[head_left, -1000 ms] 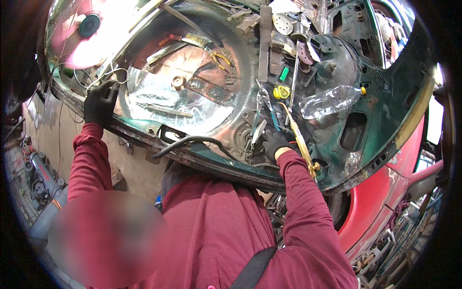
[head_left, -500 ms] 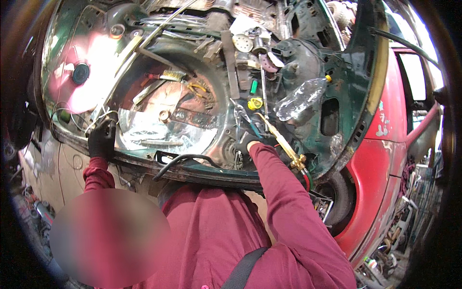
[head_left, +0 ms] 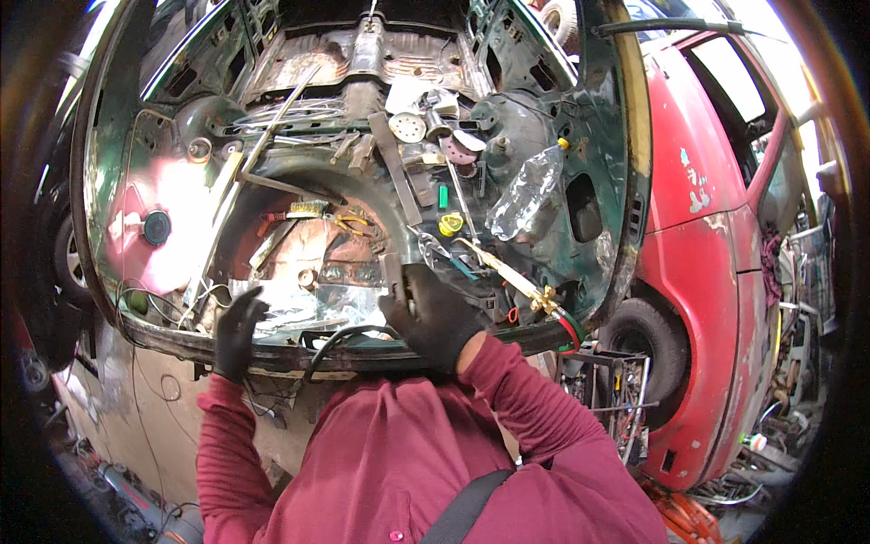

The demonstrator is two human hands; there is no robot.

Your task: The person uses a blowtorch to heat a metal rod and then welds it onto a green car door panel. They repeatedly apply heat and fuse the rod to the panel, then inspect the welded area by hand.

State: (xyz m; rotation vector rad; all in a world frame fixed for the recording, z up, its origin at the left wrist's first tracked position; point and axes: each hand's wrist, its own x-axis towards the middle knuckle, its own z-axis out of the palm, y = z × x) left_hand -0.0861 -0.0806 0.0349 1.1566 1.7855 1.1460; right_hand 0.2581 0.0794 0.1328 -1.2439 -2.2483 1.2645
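My left hand, in a black glove, hovers at the near rim of the car's boot with fingers apart and nothing visible in them. My right hand, also gloved, is closed on a small grey rectangular piece that sticks up past the fingers; its exact kind I cannot make out. To its right lie locking pliers and a brass gas torch with red and green hoses. Left of it, the round spare-wheel well holds a wire brush and yellow-handled pliers.
A clear plastic bottle, a yellow cap-like piece, sanding discs and a flat metal bar lie on the boot floor. A black hose loops over the near rim. A red car stands at right.
My right hand has come left from beside the torch and pliers, now with the grey piece. My left hand has left the wire and moved right and nearer. The view has shifted.
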